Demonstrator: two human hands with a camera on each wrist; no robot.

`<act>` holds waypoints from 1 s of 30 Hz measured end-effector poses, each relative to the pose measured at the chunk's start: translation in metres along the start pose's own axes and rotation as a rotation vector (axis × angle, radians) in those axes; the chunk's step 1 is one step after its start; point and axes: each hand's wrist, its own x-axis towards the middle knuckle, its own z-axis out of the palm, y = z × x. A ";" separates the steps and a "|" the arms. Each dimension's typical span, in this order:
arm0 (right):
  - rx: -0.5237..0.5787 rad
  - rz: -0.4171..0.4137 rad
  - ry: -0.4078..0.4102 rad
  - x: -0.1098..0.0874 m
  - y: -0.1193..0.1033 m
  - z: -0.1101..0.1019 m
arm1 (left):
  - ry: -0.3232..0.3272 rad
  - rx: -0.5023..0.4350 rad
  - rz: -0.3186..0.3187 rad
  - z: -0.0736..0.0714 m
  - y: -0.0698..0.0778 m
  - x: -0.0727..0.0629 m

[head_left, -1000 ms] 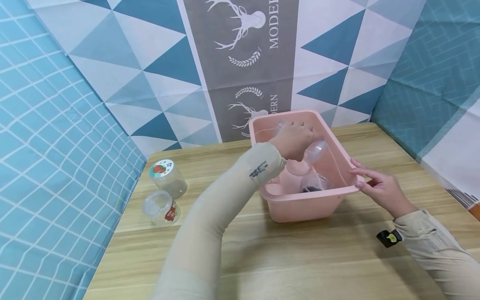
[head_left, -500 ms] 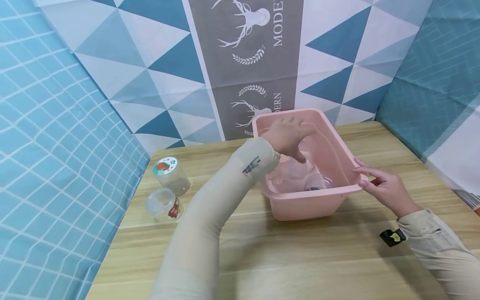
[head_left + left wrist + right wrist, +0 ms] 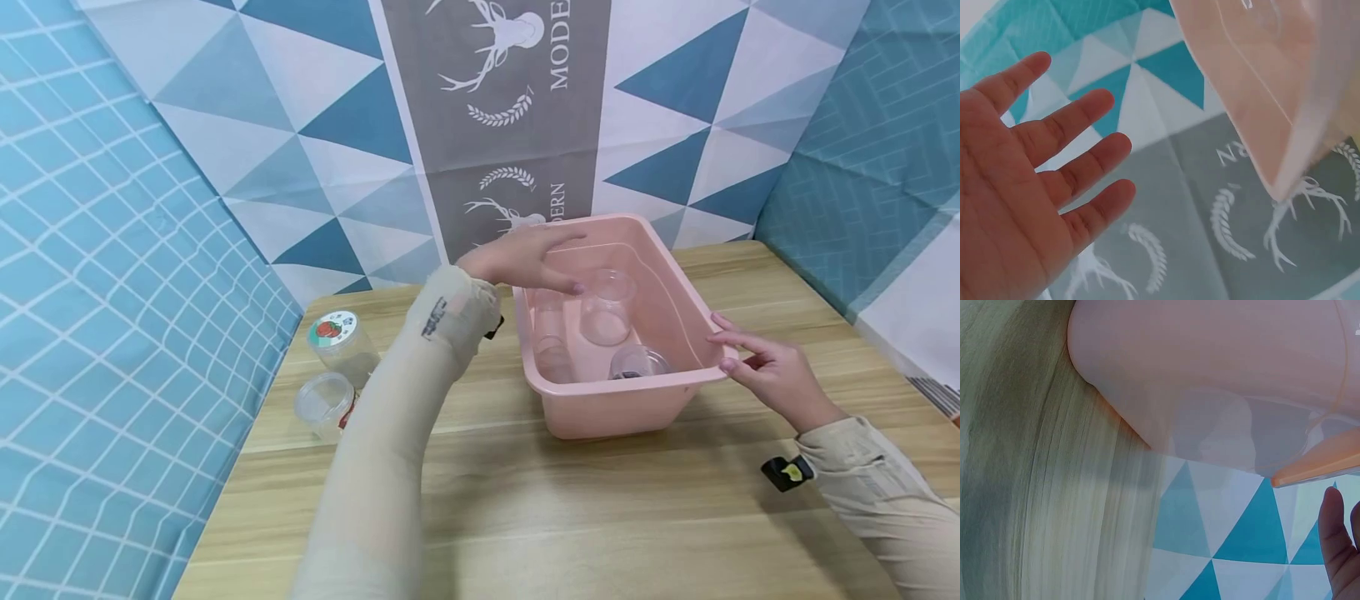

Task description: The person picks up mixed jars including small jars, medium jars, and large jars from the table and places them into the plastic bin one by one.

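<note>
A pink plastic basin [image 3: 622, 414] stands on the wooden table. Over its far left rim hovers my left hand [image 3: 517, 255], fingers spread and nothing in them; the left wrist view shows the bare palm [image 3: 1007, 206]. My right hand [image 3: 776, 375] pinches the basin's near right corner between thumb and fingers; in the right wrist view only fingertips [image 3: 1335, 528] show, below the basin wall [image 3: 1197, 369]. Inside the basin lie several clear plastic jars: one in the middle [image 3: 606, 322], one with something dark in it [image 3: 639, 362] near the front, others along the left wall [image 3: 553, 354].
Left on the table stand a clear jar with a tomato-printed lid [image 3: 335, 331] and a lower clear jar [image 3: 324, 402] with a red label. Patterned cloth [image 3: 300, 125] rises behind, and blue checked cloth [image 3: 112, 292] borders the left side.
My left hand let go of a clear jar inside the basin, opened, then rose and moved left to the rim. My right hand has stayed at the corner.
</note>
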 end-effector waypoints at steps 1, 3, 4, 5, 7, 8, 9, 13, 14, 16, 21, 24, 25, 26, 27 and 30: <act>0.004 -0.002 0.002 0.000 0.000 0.000 | 0.011 -0.026 0.009 0.000 -0.005 -0.002; 0.010 -0.006 0.009 0.000 0.001 -0.001 | 0.029 -0.058 0.029 0.001 -0.013 -0.006; 0.012 -0.005 0.013 -0.001 0.001 -0.002 | 0.037 -0.072 0.040 0.001 -0.016 -0.008; 0.013 -0.006 0.018 -0.001 0.001 -0.002 | 0.046 -0.084 0.060 0.001 -0.019 -0.010; 0.012 -0.009 0.026 -0.001 0.002 -0.004 | 0.054 -0.116 0.084 0.002 -0.023 -0.015; 0.015 -0.010 0.030 -0.001 0.002 -0.004 | 0.056 -0.125 0.090 0.002 -0.024 -0.017; 0.017 -0.010 0.031 -0.001 0.002 -0.004 | 0.060 -0.129 0.092 0.002 -0.026 -0.020; 0.029 -0.015 0.035 -0.001 0.002 -0.005 | 0.094 -0.125 0.071 0.000 -0.030 -0.033; 0.031 -0.017 0.037 -0.001 0.002 -0.005 | 0.108 -0.117 0.072 -0.001 -0.031 -0.036; 0.031 -0.022 0.041 -0.001 0.002 -0.005 | 0.142 -0.129 0.069 -0.001 -0.034 -0.045; 0.023 -0.003 0.037 -0.001 0.001 -0.003 | 0.216 -0.257 0.081 0.001 -0.046 -0.076; 0.022 0.028 0.020 -0.001 -0.001 -0.001 | 0.249 -0.359 0.104 0.002 -0.055 -0.099; 0.026 0.036 0.014 -0.001 -0.001 0.001 | 0.257 -0.387 0.120 0.003 -0.059 -0.106; 0.028 0.044 0.009 0.000 -0.001 0.002 | 0.266 -0.412 0.134 0.004 -0.062 -0.113; 0.027 0.046 0.007 0.000 -0.001 0.003 | 0.276 -0.426 0.149 0.006 -0.065 -0.119; 0.022 0.038 0.013 0.000 -0.001 0.005 | 0.289 -0.447 0.190 0.012 -0.075 -0.137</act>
